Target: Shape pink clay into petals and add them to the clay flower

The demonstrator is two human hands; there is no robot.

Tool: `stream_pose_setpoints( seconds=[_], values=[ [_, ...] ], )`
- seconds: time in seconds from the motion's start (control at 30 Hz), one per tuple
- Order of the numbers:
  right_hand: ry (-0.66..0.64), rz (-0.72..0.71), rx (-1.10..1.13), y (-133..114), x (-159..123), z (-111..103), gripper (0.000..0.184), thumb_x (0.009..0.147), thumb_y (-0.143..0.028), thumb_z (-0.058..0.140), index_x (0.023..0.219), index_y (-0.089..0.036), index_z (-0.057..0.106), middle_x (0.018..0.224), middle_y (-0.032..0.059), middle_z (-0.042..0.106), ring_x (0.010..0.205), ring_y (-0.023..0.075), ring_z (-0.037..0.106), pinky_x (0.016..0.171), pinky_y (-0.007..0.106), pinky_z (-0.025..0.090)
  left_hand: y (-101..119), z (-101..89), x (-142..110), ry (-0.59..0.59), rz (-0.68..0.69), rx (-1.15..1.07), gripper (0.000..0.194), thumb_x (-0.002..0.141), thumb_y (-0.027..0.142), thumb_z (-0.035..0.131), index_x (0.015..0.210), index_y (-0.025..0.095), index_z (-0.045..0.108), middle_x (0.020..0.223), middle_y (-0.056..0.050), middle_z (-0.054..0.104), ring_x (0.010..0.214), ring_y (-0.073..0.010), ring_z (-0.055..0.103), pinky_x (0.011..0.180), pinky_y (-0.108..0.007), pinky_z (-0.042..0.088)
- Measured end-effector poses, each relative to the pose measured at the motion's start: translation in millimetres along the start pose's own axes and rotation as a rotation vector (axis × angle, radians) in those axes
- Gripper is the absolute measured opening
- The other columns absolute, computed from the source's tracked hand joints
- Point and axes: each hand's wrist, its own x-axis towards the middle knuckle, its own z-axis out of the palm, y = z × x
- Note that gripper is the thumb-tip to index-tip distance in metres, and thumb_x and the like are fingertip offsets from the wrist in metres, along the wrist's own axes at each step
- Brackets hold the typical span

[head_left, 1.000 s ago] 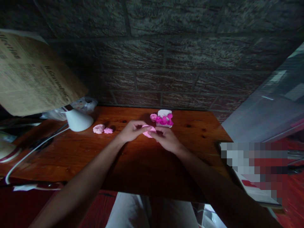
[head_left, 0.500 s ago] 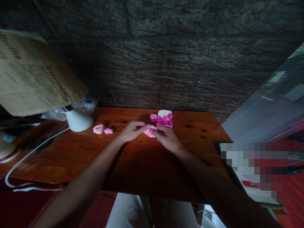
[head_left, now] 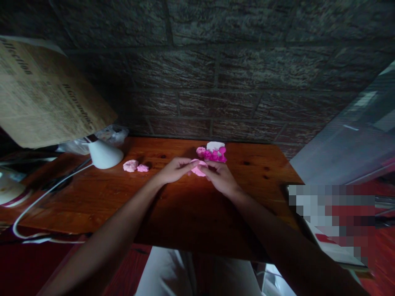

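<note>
Hands meet mid-table over one pale pink clay piece (head_left: 198,168). I see my left hand (head_left: 174,170) coming in from the left, fingers extended and pressed together, tips pinching the left edge of the clay. My right hand (head_left: 219,179) is curled over the right side, fingers (head_left: 207,166) bent and pinching the same lump. Clay sits between both sets of fingertips, just above or on the wooden table (head_left: 185,205); I cannot tell if it touches the wood. Just beyond the hands, toward the far edge, a white block (head_left: 215,146) with darker magenta clay shapes (head_left: 212,155) against its near side. Left of that, well apart from the hands, two small pale pink clay lumps (head_left: 135,166) lying side by side on the table. Further left, white lamp base (head_left: 104,154) with a white cable (head_left: 37,201) running toward the near left. Brick wall (head_left: 216,82) at the far side.
</note>
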Motion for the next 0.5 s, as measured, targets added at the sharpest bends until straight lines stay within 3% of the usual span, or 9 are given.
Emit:
stream_pose_setpoints(
  seconds=[0.3, 0.5],
  values=[
    [-0.033, 0.029, 0.112, -3, -1, 1, 0.05, 0.079, -0.067, 0.067, 0.083, -0.017, 0.07, 0.063, -0.003, 0.052, 0.054, 0.0093, 0.039, 0.05, 0.024, 0.028, -2, -2.2, -1, -0.011, 0.004, -0.033, 0.049, 0.089, 0.06, 0.06, 0.079, 0.013, 0.069, 0.063, 0.001, 0.058, 0.06, -0.0108, 0.049, 0.057, -0.022, 0.038],
    [0.048, 0.035, 0.139, -9, -2, 0, 0.048, 0.08, -0.061, 0.067, 0.09, -0.015, 0.073, 0.055, -0.0057, 0.046, 0.048, 0.0083, 0.034, 0.048, 0.025, 0.026, 0, 1.0, -1, 0.003, -0.03, -0.102, 0.051, 0.088, 0.06, 0.06, 0.072, 0.013, 0.065, 0.062, 0.001, 0.057, 0.059, -0.01, 0.049, 0.057, -0.022, 0.039]
  ],
)
